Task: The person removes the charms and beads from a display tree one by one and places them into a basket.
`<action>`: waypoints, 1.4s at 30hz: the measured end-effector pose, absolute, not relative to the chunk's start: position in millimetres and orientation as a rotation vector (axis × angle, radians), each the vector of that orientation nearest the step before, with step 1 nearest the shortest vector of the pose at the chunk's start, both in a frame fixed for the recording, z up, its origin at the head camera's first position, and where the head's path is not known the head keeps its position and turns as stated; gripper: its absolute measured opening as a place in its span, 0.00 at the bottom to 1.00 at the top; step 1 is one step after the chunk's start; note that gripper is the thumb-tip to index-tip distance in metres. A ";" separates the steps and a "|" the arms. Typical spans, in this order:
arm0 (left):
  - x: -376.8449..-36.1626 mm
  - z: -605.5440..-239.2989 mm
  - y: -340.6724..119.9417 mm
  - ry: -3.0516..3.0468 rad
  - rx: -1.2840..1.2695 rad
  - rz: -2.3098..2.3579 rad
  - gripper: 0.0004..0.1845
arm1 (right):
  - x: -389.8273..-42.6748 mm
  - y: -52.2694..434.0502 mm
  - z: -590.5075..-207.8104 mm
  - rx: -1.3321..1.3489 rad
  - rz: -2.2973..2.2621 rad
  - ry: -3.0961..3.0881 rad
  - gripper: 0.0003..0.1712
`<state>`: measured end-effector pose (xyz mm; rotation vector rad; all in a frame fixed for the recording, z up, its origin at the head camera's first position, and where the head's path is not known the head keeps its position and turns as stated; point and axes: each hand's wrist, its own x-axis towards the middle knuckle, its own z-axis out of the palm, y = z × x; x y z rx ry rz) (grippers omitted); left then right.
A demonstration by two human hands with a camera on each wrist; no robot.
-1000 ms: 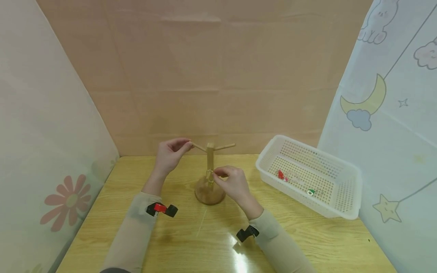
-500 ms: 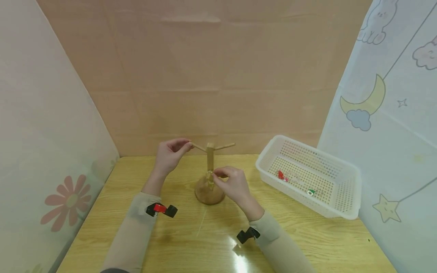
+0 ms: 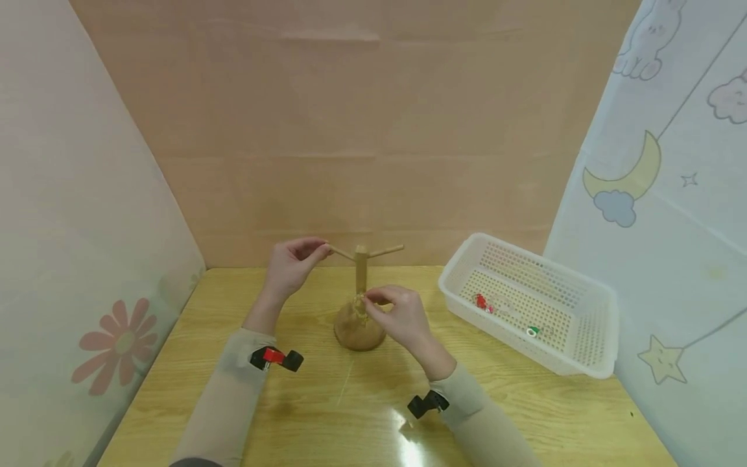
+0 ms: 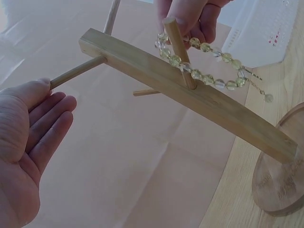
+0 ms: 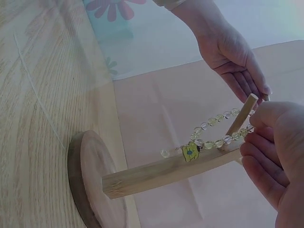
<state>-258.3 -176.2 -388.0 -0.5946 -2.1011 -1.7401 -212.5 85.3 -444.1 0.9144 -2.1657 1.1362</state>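
A wooden stand (image 3: 361, 275) with a square post, round base and several thin pegs stands on the table. My left hand (image 3: 292, 264) pinches the tip of its upper left peg (image 4: 78, 72) between thumb and index finger. With thumb and fingertips my right hand (image 3: 403, 316) holds a bracelet (image 4: 209, 79) of clear and pale yellow beads. The bracelet loops around a lower peg (image 4: 176, 47) that points toward me, the peg's end sticking up through it. A yellow charm (image 5: 191, 152) and a short chain with a bead hang at the loop's far side from my fingers.
On the right of the table sits a white perforated basket (image 3: 528, 363), holding a red beaded piece (image 3: 481, 301), a green and white piece (image 3: 532, 331) and some pale strands. A tan backdrop (image 3: 373, 162) rises behind the stand, with printed sheets at both sides.
Both hands keep nearly the same place and grip. At my right fingertips the bracelet has shifted slightly and looks more bunched around the lower peg. The head view has moved a little.
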 end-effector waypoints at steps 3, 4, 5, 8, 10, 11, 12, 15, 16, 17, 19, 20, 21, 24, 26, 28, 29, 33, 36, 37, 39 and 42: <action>-258.9 -388.3 -176.2 -2.085 -0.595 -1.760 0.10 | -211.2 86.7 -441.9 0.924 1.132 -2.156 0.04; -259.1 -388.3 -176.1 -2.078 -0.596 -1.766 0.10 | -210.7 87.0 -441.0 0.926 1.128 -2.155 0.04; -259.1 -388.2 -175.9 -2.072 -0.595 -1.773 0.10 | -210.2 87.4 -440.0 0.930 1.128 -2.152 0.04; -258.8 -387.4 -175.4 -2.069 -0.593 -1.781 0.10 | -208.5 88.3 -437.7 0.939 1.131 -2.144 0.04; -258.8 -387.4 -175.2 -2.072 -0.592 -1.781 0.10 | -206.8 88.6 -435.7 0.946 1.133 -2.139 0.04; -259.0 -387.8 -175.2 -2.074 -0.591 -1.779 0.10 | -206.1 88.7 -435.1 0.951 1.135 -2.136 0.04; -259.3 -388.3 -175.2 -2.076 -0.590 -1.776 0.10 | -205.3 88.7 -434.3 0.956 1.135 -2.132 0.04; -260.1 -389.3 -175.1 -2.074 -0.587 -1.772 0.09 | -203.2 88.4 -431.6 0.975 1.134 -2.117 0.04; -260.3 -389.3 -175.0 -2.073 -0.586 -1.770 0.09 | -202.8 88.2 -430.7 0.985 1.130 -2.109 0.04; -260.4 -389.3 -175.0 -2.072 -0.584 -1.770 0.09 | -202.4 88.0 -429.7 0.994 1.127 -2.101 0.04; -260.3 -388.4 -175.0 -2.069 -0.582 -1.768 0.09 | -201.8 87.8 -427.9 1.012 1.126 -2.088 0.04; -260.1 -387.9 -175.0 -2.066 -0.581 -1.766 0.10 | -201.6 87.6 -427.0 1.020 1.123 -2.084 0.04; -260.2 -387.7 -175.1 -2.064 -0.580 -1.767 0.09 | -201.3 87.6 -426.1 1.029 1.123 -2.080 0.03; -260.0 -387.3 -175.2 -2.065 -0.582 -1.764 0.09 | -200.3 88.0 -423.7 1.050 1.130 -2.072 0.03; -259.6 -386.8 -175.2 -2.065 -0.584 -1.765 0.09 | -199.3 88.4 -422.1 1.061 1.132 -2.070 0.04; -259.1 -386.6 -175.1 -2.065 -0.587 -1.768 0.10 | -198.2 89.1 -420.6 1.072 1.135 -2.065 0.04; -258.9 -386.5 -175.1 -2.063 -0.590 -1.771 0.10 | -197.6 89.6 -420.0 1.076 1.139 -2.065 0.04; -258.1 -386.7 -174.8 -2.053 -0.603 -1.783 0.09 | -196.1 91.4 -417.4 1.099 1.165 -2.062 0.02; -258.1 -387.7 -175.2 -2.058 -0.607 -1.784 0.09 | -196.0 93.0 -417.5 1.115 1.178 -2.065 0.02; -258.0 -388.2 -175.4 -2.063 -0.604 -1.785 0.10 | -196.2 93.7 -417.9 1.118 1.177 -2.067 0.02; -257.9 -389.0 -175.7 -2.069 -0.600 -1.790 0.10 | -196.7 95.3 -419.2 1.122 1.174 -2.069 0.03; -257.9 -389.9 -175.9 -2.077 -0.588 -1.798 0.11 | -197.8 98.2 -421.2 1.119 1.161 -2.076 0.04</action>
